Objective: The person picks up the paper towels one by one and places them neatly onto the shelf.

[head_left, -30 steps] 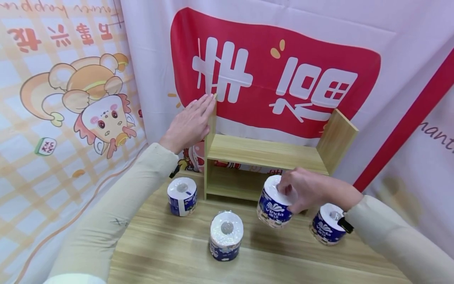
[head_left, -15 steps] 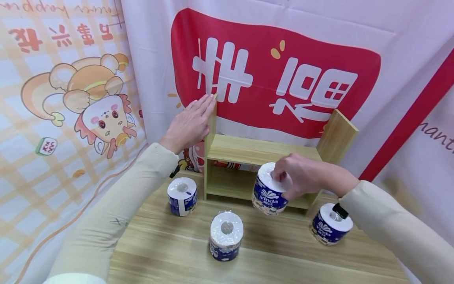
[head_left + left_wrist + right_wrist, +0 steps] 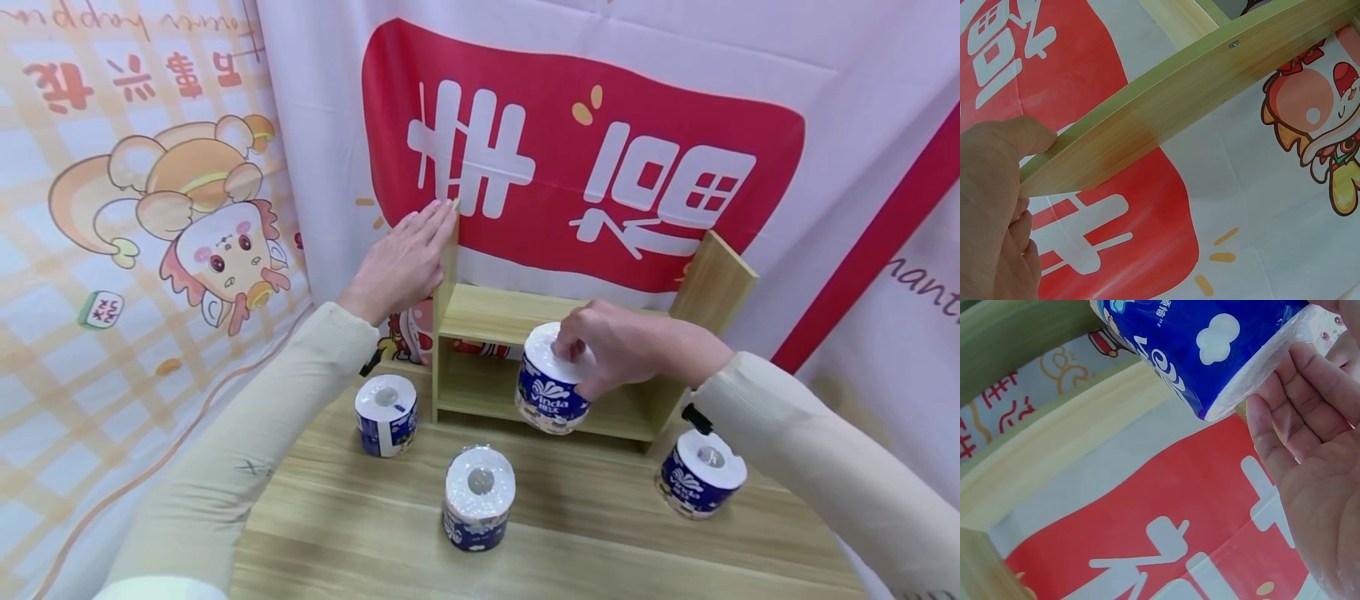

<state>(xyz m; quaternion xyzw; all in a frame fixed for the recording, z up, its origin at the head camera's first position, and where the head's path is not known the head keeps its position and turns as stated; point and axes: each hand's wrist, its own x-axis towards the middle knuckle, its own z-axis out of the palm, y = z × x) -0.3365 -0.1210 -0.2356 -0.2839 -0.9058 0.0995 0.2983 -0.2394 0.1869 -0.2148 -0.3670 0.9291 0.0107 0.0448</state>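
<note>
My right hand (image 3: 622,346) holds a wrapped toilet roll (image 3: 551,398) from above, fingertips at its core and thumb against its side. The roll hangs upright in front of a small wooden shelf (image 3: 555,312). In the right wrist view, the fingers (image 3: 1310,394) lie against the roll's clear plastic end, and its blue wrapper (image 3: 1241,337) shows. My left hand (image 3: 397,271) grips the top of the shelf's left side panel (image 3: 446,267). In the left wrist view, the thumb (image 3: 1032,134) is on the panel's edge and the other fingers are beyond its end.
Three more toilet rolls stand on the wooden table (image 3: 360,542): a left roll (image 3: 386,417), a front roll (image 3: 478,504) and a right roll (image 3: 699,477). Behind the shelf hangs a printed cloth (image 3: 600,167). The shelf's right side panel (image 3: 712,287) rises beside my right forearm.
My right hand has moved left and upward with the toilet roll, bringing it in front of the shelf's middle. The left hand and the three standing rolls have stayed put.
</note>
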